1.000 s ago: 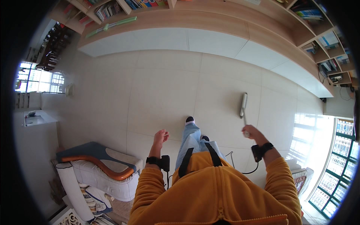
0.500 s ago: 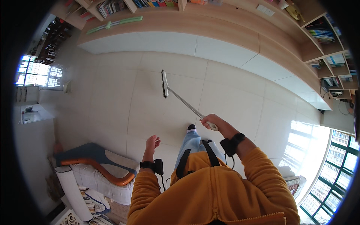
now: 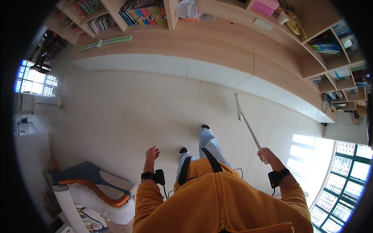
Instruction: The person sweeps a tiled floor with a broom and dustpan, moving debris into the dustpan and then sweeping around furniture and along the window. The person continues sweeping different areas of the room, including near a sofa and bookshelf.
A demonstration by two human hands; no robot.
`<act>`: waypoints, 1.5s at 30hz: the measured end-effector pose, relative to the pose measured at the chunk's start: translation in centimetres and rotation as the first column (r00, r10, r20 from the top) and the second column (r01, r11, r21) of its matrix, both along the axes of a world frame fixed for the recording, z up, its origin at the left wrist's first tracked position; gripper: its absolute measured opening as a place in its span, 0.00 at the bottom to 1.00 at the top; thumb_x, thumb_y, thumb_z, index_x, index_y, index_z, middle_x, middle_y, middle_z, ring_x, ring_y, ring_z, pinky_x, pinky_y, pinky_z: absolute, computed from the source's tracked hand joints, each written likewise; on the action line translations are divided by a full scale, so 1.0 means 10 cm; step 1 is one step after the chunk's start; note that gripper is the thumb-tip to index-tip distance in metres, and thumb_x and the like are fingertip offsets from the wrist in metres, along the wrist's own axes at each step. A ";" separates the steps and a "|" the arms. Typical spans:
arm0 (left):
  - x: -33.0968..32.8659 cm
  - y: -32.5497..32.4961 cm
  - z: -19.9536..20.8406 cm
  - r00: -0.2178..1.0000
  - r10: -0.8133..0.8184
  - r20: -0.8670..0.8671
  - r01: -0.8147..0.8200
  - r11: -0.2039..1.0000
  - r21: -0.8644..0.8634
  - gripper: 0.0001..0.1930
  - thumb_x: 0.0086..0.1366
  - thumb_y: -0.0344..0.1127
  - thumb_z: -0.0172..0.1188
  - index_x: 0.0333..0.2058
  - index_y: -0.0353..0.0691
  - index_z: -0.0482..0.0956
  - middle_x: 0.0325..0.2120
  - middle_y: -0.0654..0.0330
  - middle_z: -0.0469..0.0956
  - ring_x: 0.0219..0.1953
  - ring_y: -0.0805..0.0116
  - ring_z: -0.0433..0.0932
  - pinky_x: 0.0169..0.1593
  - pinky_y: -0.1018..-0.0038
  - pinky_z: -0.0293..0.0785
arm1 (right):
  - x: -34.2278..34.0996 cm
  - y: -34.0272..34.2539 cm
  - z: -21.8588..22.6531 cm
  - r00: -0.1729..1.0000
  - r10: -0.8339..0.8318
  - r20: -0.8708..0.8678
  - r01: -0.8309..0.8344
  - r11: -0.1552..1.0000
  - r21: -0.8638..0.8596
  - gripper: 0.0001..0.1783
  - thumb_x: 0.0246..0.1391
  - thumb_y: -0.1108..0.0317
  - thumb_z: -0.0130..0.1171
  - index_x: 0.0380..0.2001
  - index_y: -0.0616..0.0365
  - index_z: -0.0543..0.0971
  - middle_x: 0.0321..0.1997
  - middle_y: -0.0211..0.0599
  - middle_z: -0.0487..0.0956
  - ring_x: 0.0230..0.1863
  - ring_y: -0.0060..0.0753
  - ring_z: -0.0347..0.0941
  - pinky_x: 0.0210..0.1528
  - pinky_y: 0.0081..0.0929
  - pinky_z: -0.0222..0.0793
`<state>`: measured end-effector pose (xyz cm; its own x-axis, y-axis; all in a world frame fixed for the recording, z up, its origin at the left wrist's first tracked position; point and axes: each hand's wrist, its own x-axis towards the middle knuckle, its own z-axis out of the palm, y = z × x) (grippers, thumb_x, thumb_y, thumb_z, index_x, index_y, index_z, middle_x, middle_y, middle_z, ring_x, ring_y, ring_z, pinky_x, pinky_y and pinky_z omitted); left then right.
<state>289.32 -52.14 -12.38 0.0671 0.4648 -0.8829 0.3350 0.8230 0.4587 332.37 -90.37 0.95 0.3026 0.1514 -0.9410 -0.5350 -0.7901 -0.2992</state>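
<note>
My right hand (image 3: pixel 265 154) is wrapped round the grip end of a long-handled floor brush (image 3: pixel 250 131), out to the right. The pale handle slants away and to the left from my fist. At its far end the narrow white head (image 3: pixel 238 106) is held close over the tiles, seen nearly edge-on; I cannot tell whether it touches them. My left hand (image 3: pixel 152 154) hangs free over the floor at the left, its fingers loosely bent and apart, with nothing in them.
Pale tiles (image 3: pixel 155 103) stretch to a long wooden ledge (image 3: pixel 217 56) with white fronts, below shelves of books. A folded light-green tool (image 3: pixel 105 42) lies on the ledge. A grey sofa with an orange wooden armrest (image 3: pixel 97 192) stands near left; a bright window (image 3: pixel 342 171) is at right.
My right hand has swung the floor brush to the right, so its head moved from mid-floor toward the ledge's right part. My feet have shifted apart, and the view has turned slightly.
</note>
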 end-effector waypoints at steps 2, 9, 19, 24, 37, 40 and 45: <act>0.22 -0.05 0.04 0.999 0.010 -0.033 -0.011 1.000 -0.024 0.12 0.53 0.34 0.45 0.37 0.41 0.65 0.30 0.60 0.71 0.28 0.70 0.72 0.27 0.79 0.68 | 0.37 -0.05 -0.20 0.997 -0.081 0.012 0.081 0.996 0.042 0.07 0.36 0.73 0.50 0.11 0.61 0.67 0.08 0.34 0.65 0.08 0.26 0.61 0.08 0.23 0.57; 0.86 -0.25 0.25 0.996 -0.021 0.087 0.018 0.999 0.032 0.16 0.54 0.33 0.42 0.42 0.38 0.62 0.32 0.58 0.71 0.30 0.69 0.72 0.30 0.80 0.68 | 1.32 0.70 -0.95 0.862 -0.373 -0.343 0.391 0.920 -0.017 0.06 0.33 0.75 0.49 0.12 0.59 0.63 0.10 0.30 0.63 0.10 0.24 0.62 0.10 0.19 0.59; 0.27 -0.50 0.22 0.940 0.338 0.043 -0.338 0.941 -0.016 0.16 0.54 0.32 0.41 0.43 0.38 0.62 0.34 0.57 0.70 0.32 0.67 0.72 0.33 0.78 0.68 | 0.03 2.70 -0.62 0.879 0.227 -0.420 -0.204 0.974 0.099 0.02 0.34 0.79 0.48 0.14 0.63 0.67 0.13 0.36 0.65 0.14 0.28 0.63 0.16 0.24 0.61; -0.14 -0.45 0.10 0.889 0.458 0.004 -0.457 0.888 -0.049 0.16 0.53 0.32 0.42 0.43 0.38 0.61 0.34 0.57 0.70 0.32 0.67 0.72 0.32 0.77 0.68 | -0.75 3.85 -0.63 0.760 0.462 -0.458 -0.379 0.886 0.265 0.03 0.34 0.77 0.48 0.12 0.63 0.67 0.12 0.37 0.66 0.14 0.29 0.64 0.15 0.24 0.60; -0.97 0.55 0.16 0.839 0.544 -0.019 -0.543 0.839 0.039 0.18 0.53 0.34 0.43 0.44 0.37 0.61 0.34 0.57 0.70 0.31 0.69 0.71 0.34 0.77 0.67 | -1.00 5.60 -0.48 0.654 0.678 -0.336 -0.637 0.733 0.239 0.05 0.33 0.74 0.48 0.20 0.60 0.65 0.09 0.32 0.63 0.06 0.22 0.58 0.06 0.22 0.56; -0.97 0.70 0.15 0.818 0.575 0.028 -0.575 0.817 0.035 0.18 0.53 0.33 0.43 0.44 0.37 0.61 0.34 0.57 0.70 0.31 0.69 0.72 0.33 0.77 0.67 | -1.04 5.65 -0.20 0.558 0.816 -0.152 -0.812 0.574 0.105 0.03 0.33 0.75 0.47 0.14 0.60 0.65 0.09 0.33 0.64 0.07 0.24 0.59 0.07 0.24 0.56; -1.01 0.67 0.16 0.746 0.663 0.069 -0.666 0.746 0.031 0.18 0.53 0.33 0.43 0.44 0.37 0.61 0.34 0.56 0.70 0.31 0.68 0.72 0.33 0.77 0.67 | -1.34 6.08 -0.24 0.612 0.751 -0.248 -0.764 0.642 0.063 0.06 0.33 0.74 0.48 0.09 0.60 0.65 0.09 0.35 0.64 0.09 0.27 0.61 0.10 0.25 0.58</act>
